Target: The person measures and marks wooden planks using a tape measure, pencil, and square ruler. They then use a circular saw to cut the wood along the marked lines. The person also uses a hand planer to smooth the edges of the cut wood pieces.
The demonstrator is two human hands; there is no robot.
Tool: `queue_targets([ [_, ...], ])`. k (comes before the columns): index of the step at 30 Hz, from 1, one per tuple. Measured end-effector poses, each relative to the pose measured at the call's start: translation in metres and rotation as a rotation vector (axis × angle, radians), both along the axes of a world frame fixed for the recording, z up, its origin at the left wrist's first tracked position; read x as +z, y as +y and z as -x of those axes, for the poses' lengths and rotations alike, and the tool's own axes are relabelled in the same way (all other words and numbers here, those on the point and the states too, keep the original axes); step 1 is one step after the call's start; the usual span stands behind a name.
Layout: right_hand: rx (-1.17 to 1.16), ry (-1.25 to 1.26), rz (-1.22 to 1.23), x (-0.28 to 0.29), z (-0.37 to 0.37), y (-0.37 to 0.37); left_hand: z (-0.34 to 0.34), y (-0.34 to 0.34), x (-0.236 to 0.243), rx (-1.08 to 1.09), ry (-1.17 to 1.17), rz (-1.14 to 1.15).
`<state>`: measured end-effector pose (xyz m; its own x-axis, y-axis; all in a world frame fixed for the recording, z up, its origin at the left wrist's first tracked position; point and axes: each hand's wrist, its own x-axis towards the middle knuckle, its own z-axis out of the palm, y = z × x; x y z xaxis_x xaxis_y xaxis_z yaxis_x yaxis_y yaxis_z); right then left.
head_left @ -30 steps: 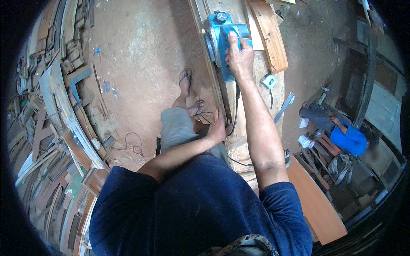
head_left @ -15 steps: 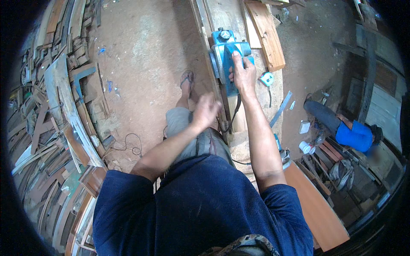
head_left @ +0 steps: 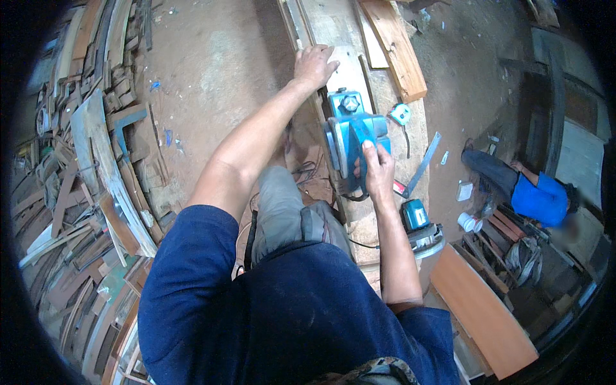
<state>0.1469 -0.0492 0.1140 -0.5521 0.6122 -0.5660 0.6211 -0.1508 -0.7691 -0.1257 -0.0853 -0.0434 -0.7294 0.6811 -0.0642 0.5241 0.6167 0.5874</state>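
Observation:
My right hand (head_left: 378,168) is closed round the rear handle of a blue electric planer (head_left: 351,131). The planer sits on a long wooden board along the left edge of the workbench (head_left: 383,88). Ahead of the planer, my left hand (head_left: 314,67) rests on the board (head_left: 296,27), its fingers laid across the top and its thumb apart. A light-blue tape measure (head_left: 400,114) lies to the right of the planer. Beside my right forearm is a blue-green power saw (head_left: 417,215). My hand hides part of the planer's handle.
A thick wood block (head_left: 399,54) and a metal square (head_left: 425,163) lie on the bench. Stacked scrap wood (head_left: 96,186) fills the left side. An orange-brown panel (head_left: 481,314) leans at lower right. A person in a blue shirt (head_left: 538,197) is off to the right.
My left hand has moved from near my lap forward onto the board. The planer, in my right hand, has come back toward me.

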Motion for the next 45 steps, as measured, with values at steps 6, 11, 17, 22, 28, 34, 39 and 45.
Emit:
queue_targets([
  [6,-0.042,0.045,0.042,0.005,-0.072,-0.019,-0.006,0.001,-0.017,-0.066,0.129,0.094],
  [11,-0.119,0.027,0.134,0.017,-0.123,-0.035,-0.004,0.001,-0.007,-0.086,0.085,0.124],
  [17,-0.1,-0.058,0.134,0.031,-0.175,-0.046,-0.006,0.006,-0.003,-0.1,0.075,0.19],
  [22,-0.117,-0.142,0.018,0.065,-0.242,-0.071,-0.04,0.034,-0.001,-0.008,0.102,0.341],
  [28,-0.231,-0.12,0.03,0.104,-0.29,-0.081,-0.134,0.054,0.02,-0.039,0.007,0.353],
  [34,-0.344,0.045,0.092,0.091,-0.291,-0.088,-0.13,0.028,0.009,-0.057,0.048,0.246],
  [39,-0.213,0.027,-0.014,0.062,-0.28,-0.091,-0.125,0.033,0.002,0.009,0.037,0.196],
  [45,0.021,0.045,-0.194,0.04,-0.235,-0.087,-0.024,0.039,-0.015,0.001,0.109,0.113],
])
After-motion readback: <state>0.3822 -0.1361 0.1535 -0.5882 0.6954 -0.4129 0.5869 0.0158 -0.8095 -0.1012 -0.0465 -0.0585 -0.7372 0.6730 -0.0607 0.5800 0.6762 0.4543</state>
